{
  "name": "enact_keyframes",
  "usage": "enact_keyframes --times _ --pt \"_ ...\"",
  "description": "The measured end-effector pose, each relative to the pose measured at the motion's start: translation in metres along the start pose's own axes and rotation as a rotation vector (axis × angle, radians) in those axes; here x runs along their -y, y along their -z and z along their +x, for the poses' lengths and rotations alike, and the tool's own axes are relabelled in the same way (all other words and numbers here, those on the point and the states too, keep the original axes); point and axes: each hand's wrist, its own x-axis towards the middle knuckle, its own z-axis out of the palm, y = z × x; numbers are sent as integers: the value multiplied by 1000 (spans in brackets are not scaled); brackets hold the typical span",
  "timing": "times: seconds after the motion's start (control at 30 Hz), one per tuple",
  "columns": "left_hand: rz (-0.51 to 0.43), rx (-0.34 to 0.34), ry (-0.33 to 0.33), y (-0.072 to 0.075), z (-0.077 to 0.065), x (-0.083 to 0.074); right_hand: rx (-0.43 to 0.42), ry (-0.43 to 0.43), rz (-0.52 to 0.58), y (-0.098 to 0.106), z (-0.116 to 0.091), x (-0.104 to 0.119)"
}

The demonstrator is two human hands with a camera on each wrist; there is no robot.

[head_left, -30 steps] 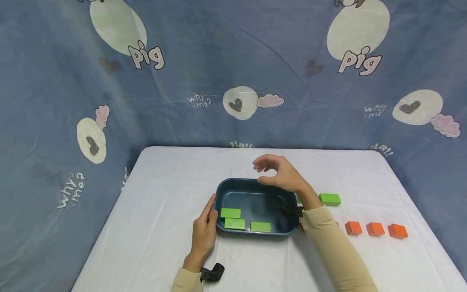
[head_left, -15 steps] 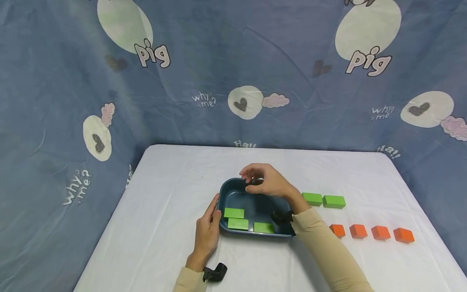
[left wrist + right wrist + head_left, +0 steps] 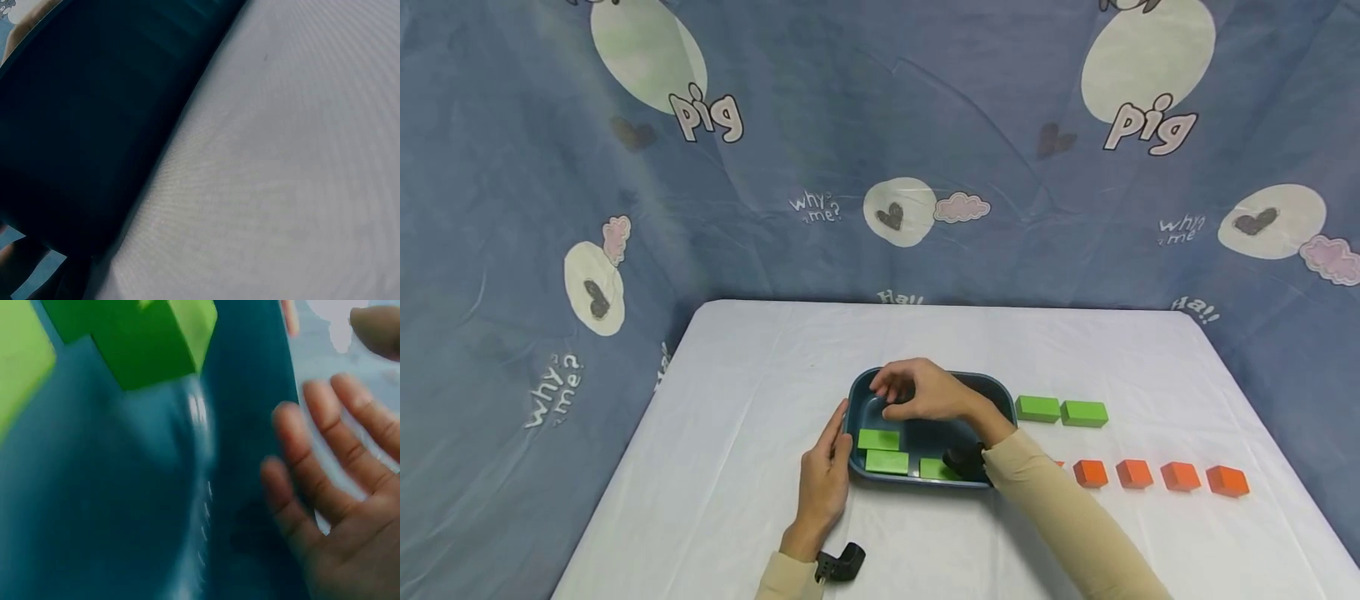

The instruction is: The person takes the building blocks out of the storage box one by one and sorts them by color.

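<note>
As the right hand (image 3: 927, 393) hovers, its camera (image 3: 966, 461) intrudes; one block (image 3: 930, 469) partly shows.

Dark teal tray (image 3: 989, 388), lime green blocks (image 3: 887, 462) inside
Right of the tray, orange blocks (image 3: 1180, 476) and more green blocks (image 3: 1084, 413); white table (image 3: 745, 417) beneath it; blue cloth (image 3: 752, 267) behind it, with pale ovals (image 3: 917, 208) and pink clouds (image 3: 962, 207)
</note>
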Motion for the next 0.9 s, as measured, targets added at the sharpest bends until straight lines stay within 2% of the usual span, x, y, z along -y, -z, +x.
enact_keyframes --times 0.3,0.53,0.9 --pt "-13 9 6 0 0 1 154 -89 -160 -16 6 -3" --pt "-26 2 -20 1 0 1 228 -110 -179 -18 7 -5" --pt "-37 3 -32 1 0 1 235 -117 -198 -19 6 -9"
